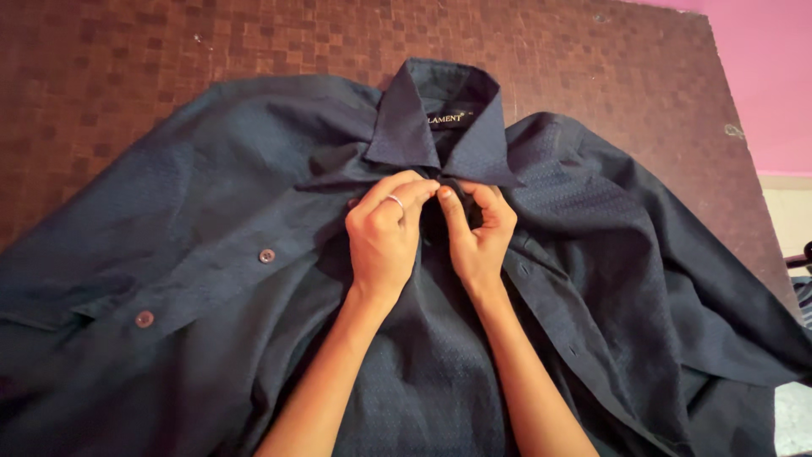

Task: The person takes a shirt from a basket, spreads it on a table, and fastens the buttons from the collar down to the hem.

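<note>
Fingers of both my left hand [382,237] and right hand [478,233] pinch the shirt [211,211] placket just below the collar [440,118], on the worktop [127,51].

- A small black label [449,119] with pale lettering sits sewn inside the collar [406,118] of a dark blue shirt [211,195], at the back of the neck, rectangular and lying flat just above the fastening point.

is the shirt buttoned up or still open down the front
Mostly open: the dark shirt lies spread, two buttons bare on its loose placket. Left hand and right hand pinch the front below the collar.
</note>
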